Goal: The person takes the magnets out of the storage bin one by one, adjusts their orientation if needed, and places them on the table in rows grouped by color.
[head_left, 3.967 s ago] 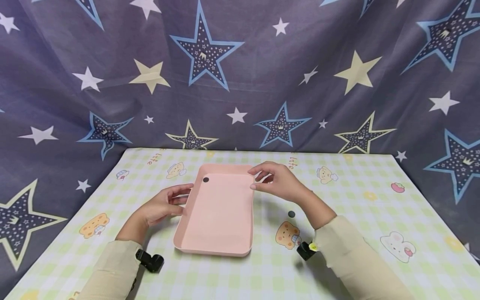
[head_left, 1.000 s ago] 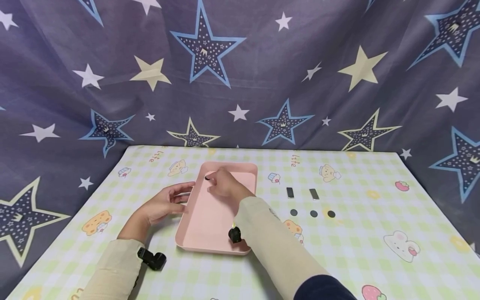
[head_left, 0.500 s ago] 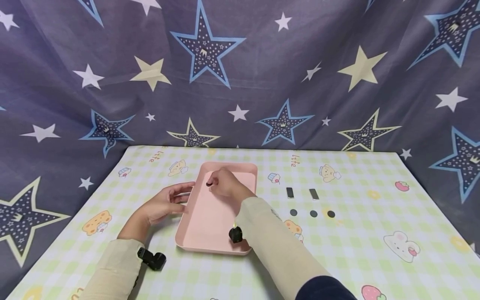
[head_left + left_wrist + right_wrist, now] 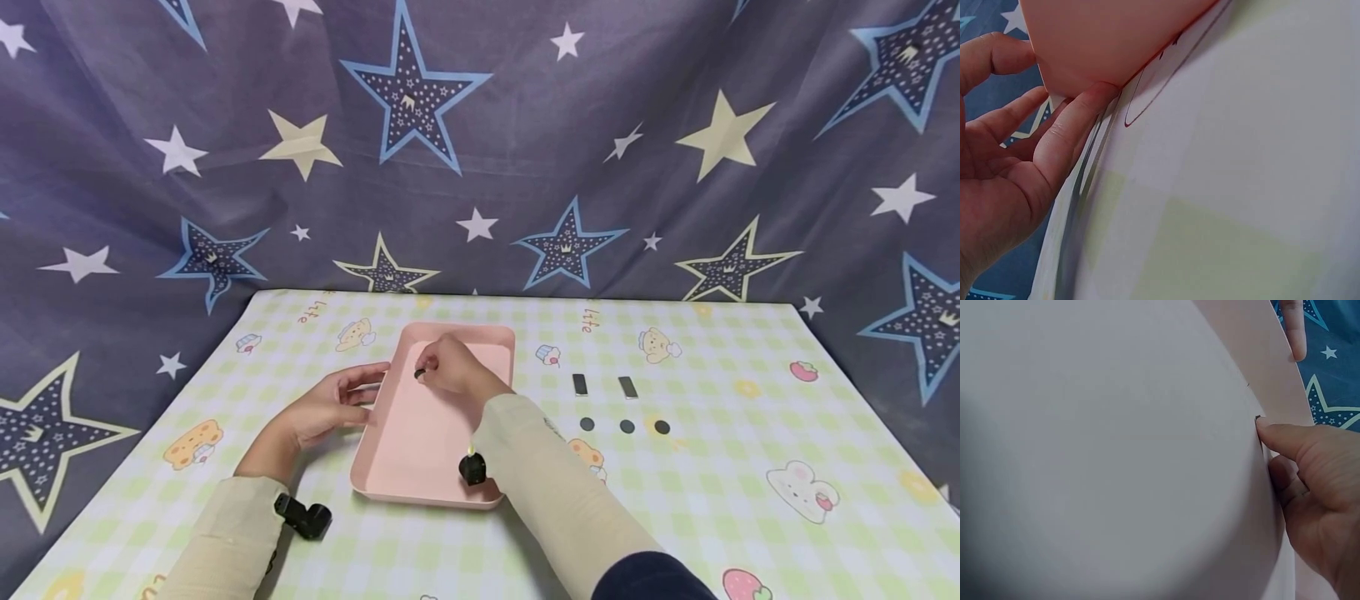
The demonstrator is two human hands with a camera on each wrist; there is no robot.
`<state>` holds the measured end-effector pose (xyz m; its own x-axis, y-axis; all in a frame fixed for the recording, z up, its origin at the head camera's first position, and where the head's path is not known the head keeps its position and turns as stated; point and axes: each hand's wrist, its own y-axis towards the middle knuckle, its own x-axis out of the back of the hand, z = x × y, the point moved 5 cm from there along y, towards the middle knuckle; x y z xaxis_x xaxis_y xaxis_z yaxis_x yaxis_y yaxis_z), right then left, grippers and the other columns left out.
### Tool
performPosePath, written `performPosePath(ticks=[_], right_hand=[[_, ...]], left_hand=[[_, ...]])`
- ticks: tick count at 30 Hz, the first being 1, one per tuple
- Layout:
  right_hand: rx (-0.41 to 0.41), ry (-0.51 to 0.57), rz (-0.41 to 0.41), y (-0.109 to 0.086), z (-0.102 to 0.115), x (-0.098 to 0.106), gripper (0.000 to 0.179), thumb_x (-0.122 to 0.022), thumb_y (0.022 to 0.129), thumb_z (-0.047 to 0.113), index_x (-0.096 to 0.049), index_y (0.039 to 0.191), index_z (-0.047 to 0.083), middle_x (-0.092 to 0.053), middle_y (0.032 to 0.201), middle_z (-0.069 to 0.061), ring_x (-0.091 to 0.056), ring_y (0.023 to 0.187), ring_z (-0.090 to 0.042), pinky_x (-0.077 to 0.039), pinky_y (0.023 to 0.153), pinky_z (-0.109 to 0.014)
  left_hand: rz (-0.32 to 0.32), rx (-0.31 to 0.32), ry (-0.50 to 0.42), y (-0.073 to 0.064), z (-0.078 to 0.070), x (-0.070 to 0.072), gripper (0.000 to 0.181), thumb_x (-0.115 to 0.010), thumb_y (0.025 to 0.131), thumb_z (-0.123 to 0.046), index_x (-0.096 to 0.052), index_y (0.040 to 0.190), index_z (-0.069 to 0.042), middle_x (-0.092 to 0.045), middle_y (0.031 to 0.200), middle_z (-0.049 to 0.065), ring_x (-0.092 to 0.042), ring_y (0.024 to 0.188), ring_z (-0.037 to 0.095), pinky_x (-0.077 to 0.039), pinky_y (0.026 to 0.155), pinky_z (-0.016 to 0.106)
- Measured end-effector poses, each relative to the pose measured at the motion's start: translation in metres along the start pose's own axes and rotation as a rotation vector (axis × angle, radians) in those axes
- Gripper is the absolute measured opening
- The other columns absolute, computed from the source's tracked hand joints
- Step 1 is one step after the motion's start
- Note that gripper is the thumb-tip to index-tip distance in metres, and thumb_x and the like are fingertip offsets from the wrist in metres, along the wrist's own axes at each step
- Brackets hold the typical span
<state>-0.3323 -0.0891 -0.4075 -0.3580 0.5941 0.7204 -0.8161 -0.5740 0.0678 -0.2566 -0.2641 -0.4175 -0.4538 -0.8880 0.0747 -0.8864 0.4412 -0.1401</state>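
A shallow pink tray (image 4: 420, 467) lies on the table, with its long sides running away from me. Inside it, toward the far left, my right hand (image 4: 453, 367) pinches a small black disc (image 4: 420, 374) between thumb and fingers. Only a sliver of that disc (image 4: 1258, 417) shows at the fingertips in the right wrist view. My left hand (image 4: 326, 408) rests against the tray's left side with relaxed fingers. In the left wrist view, its thumb (image 4: 1079, 122) touches the pink wall low down and a fingertip meets the wall higher up.
Right of the tray lie two dark rectangular pieces (image 4: 580, 384) and a row of three dark discs (image 4: 627, 427). A checked cloth with cartoon prints (image 4: 712, 467) covers the table. Behind it hangs a dark curtain with stars (image 4: 480, 192). Black wrist cameras (image 4: 303, 518) sit on both sleeves.
My right hand has left the tray's right rim and reached inside to the disc. Over the last second it has drawn the disc slightly nearer. The left hand has stayed put.
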Motion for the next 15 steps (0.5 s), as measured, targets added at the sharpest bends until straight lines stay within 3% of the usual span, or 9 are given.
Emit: performPosePath(ticks=[7, 15], right_hand=[[0.033, 0.029, 0.003, -0.0008, -0.0004, 0.0016, 0.008, -0.075, 0.085, 0.007, -0.075, 0.092, 0.003, -0.069, 0.081, -0.001, -0.055, 0.07, -0.006, -0.045, 0.07, -0.017], [0.017, 0.1, -0.011, -0.0056, -0.0022, 0.0047, 0.011, -0.075, 0.085, 0.008, -0.073, 0.094, 0.002, -0.069, 0.088, -0.003, -0.059, 0.078, -0.009, -0.048, 0.073, -0.018]], left_hand=[[0.003, -0.003, 0.002, -0.0003, -0.0016, -0.0002, 0.085, -0.067, 0.08, 0.009, -0.022, 0.152, 0.006, -0.03, 0.149, 0.031, -0.047, 0.127, 0.036, -0.053, 0.087, 0.036], [0.006, 0.0, -0.001, -0.0005, -0.0004, -0.0004, 0.085, -0.067, 0.08, 0.008, -0.022, 0.152, 0.005, -0.03, 0.149, 0.031, -0.048, 0.127, 0.035, -0.053, 0.087, 0.036]])
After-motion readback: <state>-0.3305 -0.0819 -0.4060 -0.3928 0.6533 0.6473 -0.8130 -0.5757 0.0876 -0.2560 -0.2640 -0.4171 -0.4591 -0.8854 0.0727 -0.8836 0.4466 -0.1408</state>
